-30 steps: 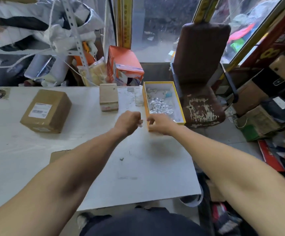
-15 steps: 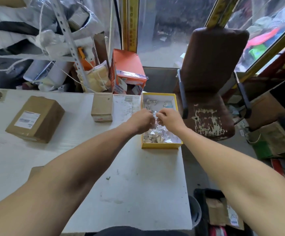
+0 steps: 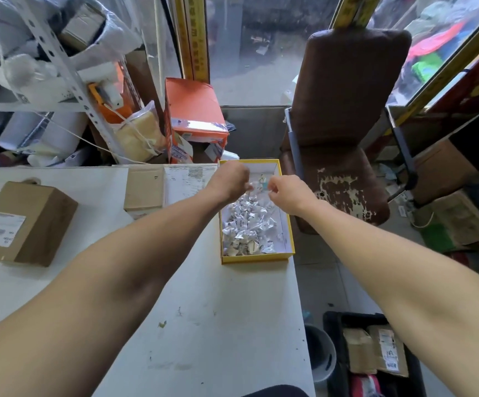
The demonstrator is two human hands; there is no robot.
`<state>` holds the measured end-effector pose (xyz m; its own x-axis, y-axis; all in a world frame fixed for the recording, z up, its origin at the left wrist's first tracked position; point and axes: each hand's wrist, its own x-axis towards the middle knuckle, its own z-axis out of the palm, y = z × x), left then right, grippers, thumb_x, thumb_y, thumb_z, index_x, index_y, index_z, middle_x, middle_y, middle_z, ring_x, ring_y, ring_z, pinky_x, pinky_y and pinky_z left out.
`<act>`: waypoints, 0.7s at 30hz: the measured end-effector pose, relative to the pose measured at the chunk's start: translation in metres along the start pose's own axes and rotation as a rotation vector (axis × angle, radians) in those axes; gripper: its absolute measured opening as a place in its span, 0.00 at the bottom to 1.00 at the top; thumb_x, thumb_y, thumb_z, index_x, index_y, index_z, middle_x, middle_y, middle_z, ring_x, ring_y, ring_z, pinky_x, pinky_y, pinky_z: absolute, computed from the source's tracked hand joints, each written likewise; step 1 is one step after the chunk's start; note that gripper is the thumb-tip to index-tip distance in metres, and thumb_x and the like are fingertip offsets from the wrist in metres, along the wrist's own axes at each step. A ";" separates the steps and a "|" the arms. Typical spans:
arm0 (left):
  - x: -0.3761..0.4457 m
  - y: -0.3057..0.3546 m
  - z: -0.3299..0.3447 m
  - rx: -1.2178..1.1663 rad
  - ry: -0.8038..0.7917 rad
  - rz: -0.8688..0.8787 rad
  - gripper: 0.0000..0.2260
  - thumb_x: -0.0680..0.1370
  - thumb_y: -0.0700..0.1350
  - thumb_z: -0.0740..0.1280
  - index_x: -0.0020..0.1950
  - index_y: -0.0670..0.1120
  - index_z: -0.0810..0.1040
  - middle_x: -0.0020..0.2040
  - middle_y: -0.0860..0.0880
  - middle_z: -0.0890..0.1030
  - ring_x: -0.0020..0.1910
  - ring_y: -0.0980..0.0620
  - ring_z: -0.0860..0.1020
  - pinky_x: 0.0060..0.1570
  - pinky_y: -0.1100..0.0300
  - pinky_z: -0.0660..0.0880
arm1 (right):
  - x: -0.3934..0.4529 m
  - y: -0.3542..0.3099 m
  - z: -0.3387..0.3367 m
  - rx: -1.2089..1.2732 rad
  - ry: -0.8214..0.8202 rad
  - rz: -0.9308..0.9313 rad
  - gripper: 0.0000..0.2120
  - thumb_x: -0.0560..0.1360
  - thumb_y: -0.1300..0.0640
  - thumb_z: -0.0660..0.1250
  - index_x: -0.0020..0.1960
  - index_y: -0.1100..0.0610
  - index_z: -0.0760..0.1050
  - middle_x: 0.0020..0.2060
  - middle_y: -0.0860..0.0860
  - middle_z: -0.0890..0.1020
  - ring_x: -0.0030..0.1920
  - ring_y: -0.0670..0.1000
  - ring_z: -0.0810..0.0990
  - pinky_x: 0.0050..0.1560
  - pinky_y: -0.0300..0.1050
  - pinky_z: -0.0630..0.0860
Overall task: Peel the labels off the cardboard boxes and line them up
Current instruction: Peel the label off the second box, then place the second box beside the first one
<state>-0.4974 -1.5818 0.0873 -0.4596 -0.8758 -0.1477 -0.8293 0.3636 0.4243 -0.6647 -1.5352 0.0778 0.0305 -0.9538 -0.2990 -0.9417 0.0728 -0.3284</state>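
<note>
Both hands are over the far end of the yellow tray (image 3: 285, 255); left hand (image 3: 228, 181) is curled with its fingertips drawn together, right hand (image 3: 285, 193) likewise curled, thumb and forefinger pinched; a small crumpled white scrap (image 3: 257, 185), judged to be a peeled label, sits between the two, but which hand actually grips it cannot be told, as the fingertips are hidden or blurred. Below and nearer than the hands the tray holds a heap of crumpled label scraps (image 3: 247, 227); these are light, limp, likely tacky on the adhesive side, so they should cling to skin and need flicking or rubbing off rather than simple dropping. Well to the left of the left hand lies a labelled cardboard box (image 3: 24, 223), its white shipping label (image 3: 1, 228) on the top face; the box's long axis runs away from the person, skewed to the right; judged stiff and light; best held down by its sides while a label corner is lifted with a nail and drawn back low and slow, since thin paper tears. Just beside the left forearm stands a smaller cardboard box (image 3: 144, 188), top face bare, long axis pointing away from the person. The boxes are not yet in line with each other.
</note>
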 end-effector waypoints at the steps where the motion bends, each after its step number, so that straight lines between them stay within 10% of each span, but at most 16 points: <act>1: 0.003 0.001 0.000 0.006 0.002 0.004 0.07 0.76 0.41 0.71 0.44 0.37 0.84 0.42 0.39 0.84 0.44 0.41 0.82 0.48 0.50 0.80 | 0.002 0.001 0.000 0.000 -0.003 0.004 0.09 0.78 0.56 0.60 0.54 0.55 0.77 0.48 0.54 0.81 0.46 0.55 0.79 0.51 0.54 0.79; 16: -0.026 -0.009 -0.005 0.092 -0.051 0.002 0.14 0.83 0.47 0.60 0.42 0.43 0.78 0.46 0.41 0.82 0.46 0.43 0.79 0.47 0.53 0.76 | -0.017 -0.011 -0.001 -0.035 -0.015 0.020 0.10 0.76 0.57 0.59 0.55 0.54 0.76 0.50 0.54 0.81 0.49 0.56 0.79 0.52 0.55 0.78; 21: -0.079 -0.042 -0.008 0.205 -0.123 -0.065 0.17 0.79 0.55 0.64 0.60 0.45 0.78 0.57 0.43 0.80 0.59 0.41 0.75 0.55 0.48 0.75 | -0.022 -0.058 0.014 -0.081 -0.048 -0.057 0.12 0.76 0.59 0.60 0.58 0.55 0.76 0.55 0.55 0.80 0.53 0.56 0.77 0.51 0.50 0.76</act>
<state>-0.4241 -1.5307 0.0886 -0.4281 -0.8587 -0.2819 -0.8997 0.3755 0.2225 -0.6061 -1.5140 0.0904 0.0990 -0.9405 -0.3250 -0.9619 -0.0067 -0.2735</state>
